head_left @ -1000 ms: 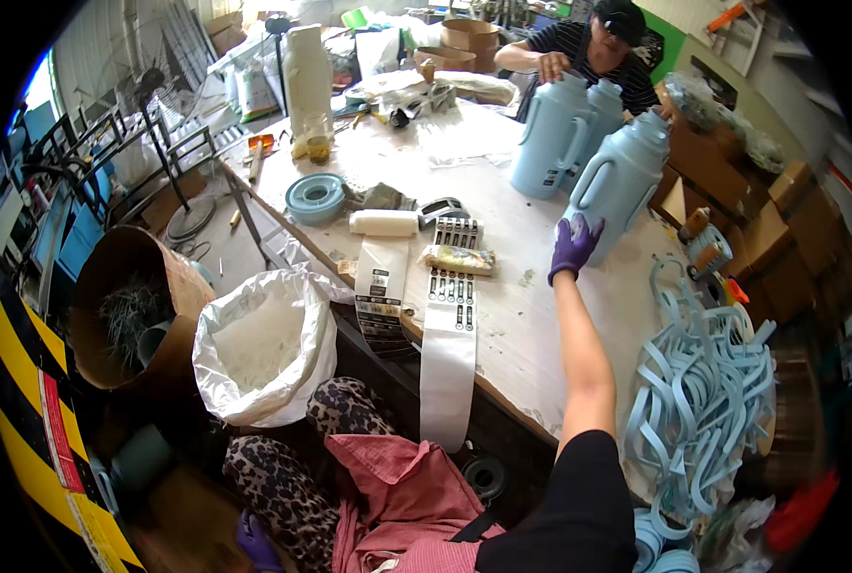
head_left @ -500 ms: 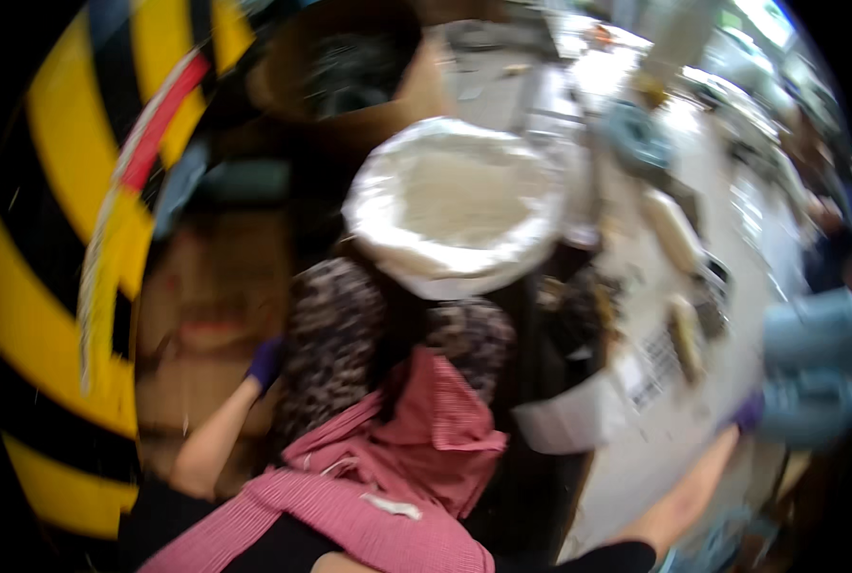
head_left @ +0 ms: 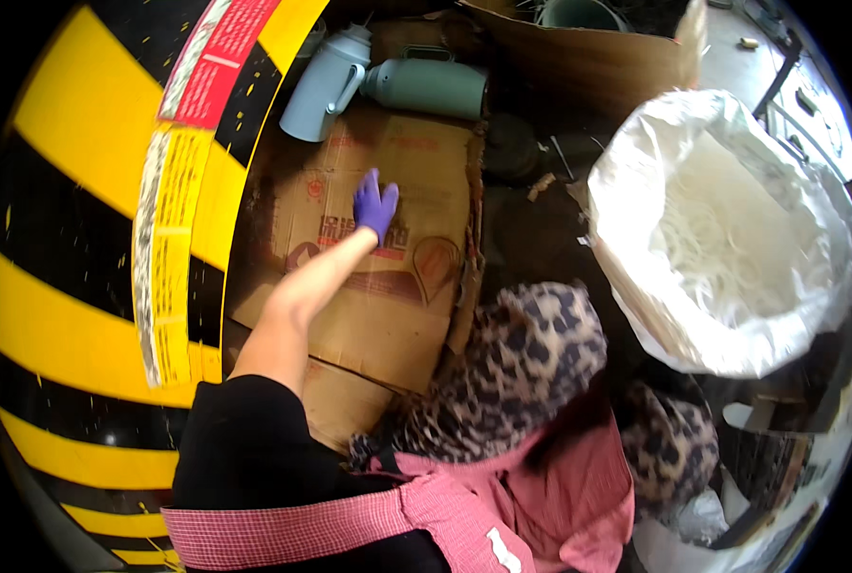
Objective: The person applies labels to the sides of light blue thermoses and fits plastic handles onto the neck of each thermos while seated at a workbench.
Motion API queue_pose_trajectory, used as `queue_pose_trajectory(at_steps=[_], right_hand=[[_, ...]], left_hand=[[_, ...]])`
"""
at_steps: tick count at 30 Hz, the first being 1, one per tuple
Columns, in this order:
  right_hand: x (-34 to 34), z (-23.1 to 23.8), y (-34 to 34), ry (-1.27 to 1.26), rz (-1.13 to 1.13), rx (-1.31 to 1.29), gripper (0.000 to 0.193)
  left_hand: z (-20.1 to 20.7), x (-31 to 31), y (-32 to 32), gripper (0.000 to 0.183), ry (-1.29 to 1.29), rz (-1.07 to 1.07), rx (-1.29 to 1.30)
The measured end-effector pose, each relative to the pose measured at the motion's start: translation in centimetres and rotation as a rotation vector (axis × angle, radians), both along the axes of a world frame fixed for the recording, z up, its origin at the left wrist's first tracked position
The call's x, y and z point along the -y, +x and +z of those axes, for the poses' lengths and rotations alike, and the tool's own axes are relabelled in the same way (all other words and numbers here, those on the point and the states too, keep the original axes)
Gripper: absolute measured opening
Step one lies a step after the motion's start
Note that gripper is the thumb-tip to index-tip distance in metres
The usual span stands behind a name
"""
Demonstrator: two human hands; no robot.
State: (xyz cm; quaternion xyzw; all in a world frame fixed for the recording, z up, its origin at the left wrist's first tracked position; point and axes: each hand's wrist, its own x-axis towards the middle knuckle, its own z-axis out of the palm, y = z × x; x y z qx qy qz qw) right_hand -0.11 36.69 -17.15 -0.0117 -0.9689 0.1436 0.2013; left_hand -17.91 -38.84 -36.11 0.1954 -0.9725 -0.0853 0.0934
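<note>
My left hand (head_left: 376, 208), in a purple glove, is stretched out above a flattened brown cardboard box (head_left: 388, 329). Its fingers are apart and hold nothing; whether it touches the cardboard I cannot tell. Beyond the fingertips, at the far end of the cardboard, a light blue jug-shaped flask (head_left: 328, 84) with a handle leans at a tilt. A grey-green flask (head_left: 428, 88) of similar shape lies on its side next to it. My right hand is out of the picture.
On my left stands a yellow-and-black striped panel (head_left: 82, 277) with a red and a yellow label. A white-lined container (head_left: 627, 315) of pale rings is at the right. Behind it rises a cardboard wall (head_left: 598, 62). My patterned trouser legs (head_left: 531, 372) are close below.
The view has swung left, bringing the cardboard and flasks to the middle. My left hand has gone forward from beside my leg. My right hand, earlier at a blue jug, has left view.
</note>
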Motion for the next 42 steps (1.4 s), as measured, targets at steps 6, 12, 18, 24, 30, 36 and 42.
queue_pose_trajectory(at_steps=[6,12,18,24,30,36,42], right_hand=[[7.1,-0.4,-4.4,-0.042,0.105,0.156,0.05],[10.1,1.1,-7.8,-0.056,0.203,0.222,0.048],[12.9,5.8,-8.7,-0.185,0.359,0.223,0.045],[21.7,8.8,-15.1,-0.944,0.632,0.506,0.055],[31.1,8.2,-18.9,-1.678,0.475,0.591,0.098],[26.9,11.9,-13.9,-1.24,0.859,0.265,0.078],[29.5,14.7,-7.3,-0.425,1.117,-0.48,0.04]], left_hand=[[3.0,11.0,-19.4,0.058,-0.435,0.266,0.361],[3.0,9.6,-15.9,0.045,-0.321,0.204,0.208],[6.1,1.1,-0.6,0.075,0.219,0.109,-0.601],[14.0,-15.5,10.9,0.064,0.882,0.305,-0.584],[22.0,-22.1,18.3,0.041,0.082,-0.71,-0.537],[31.2,-24.6,16.7,0.079,0.482,-0.804,-0.711],[38.8,-23.7,13.2,0.097,0.42,-1.093,-0.095]])
